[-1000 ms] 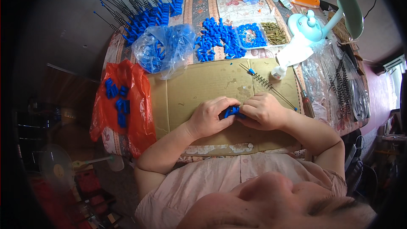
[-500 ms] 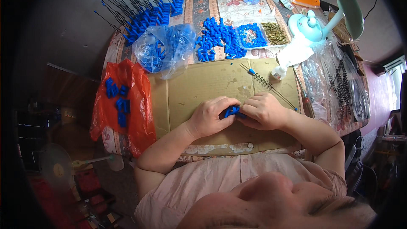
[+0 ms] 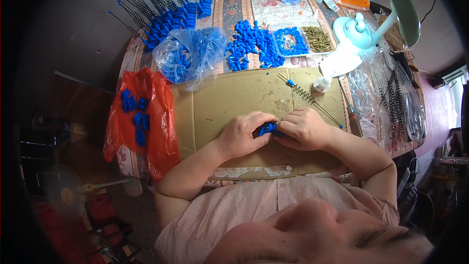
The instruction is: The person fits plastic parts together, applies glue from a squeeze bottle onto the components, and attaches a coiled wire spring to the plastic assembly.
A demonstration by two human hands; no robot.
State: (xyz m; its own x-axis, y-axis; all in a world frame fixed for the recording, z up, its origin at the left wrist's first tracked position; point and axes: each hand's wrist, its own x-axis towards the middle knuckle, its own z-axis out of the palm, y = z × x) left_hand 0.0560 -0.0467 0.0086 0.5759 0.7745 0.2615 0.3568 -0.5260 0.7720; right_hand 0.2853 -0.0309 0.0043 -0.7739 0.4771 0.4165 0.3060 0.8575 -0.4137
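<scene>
Both of my hands meet over the near part of a cardboard sheet (image 3: 220,102). Between them is a blue plastic piece (image 3: 267,128), mostly covered by fingers. My left hand (image 3: 246,134) is closed around its left side. My right hand (image 3: 304,129) grips it from the right, knuckles up. Just beyond the right hand lies a black coil-spring rod (image 3: 305,96) with a blue cone near one end and a small blue tip at the other. A small white bottle (image 3: 322,84) stands close to that rod.
Left is a red plastic bag (image 3: 161,134) with blue pieces on it. Beyond the cardboard are a clear bag (image 3: 202,58), loose blue cones (image 3: 244,41), a tray of blue bits (image 3: 290,40) and brass pins (image 3: 317,39). A lamp (image 3: 355,32) and screwdriver (image 3: 352,117) stand and lie right.
</scene>
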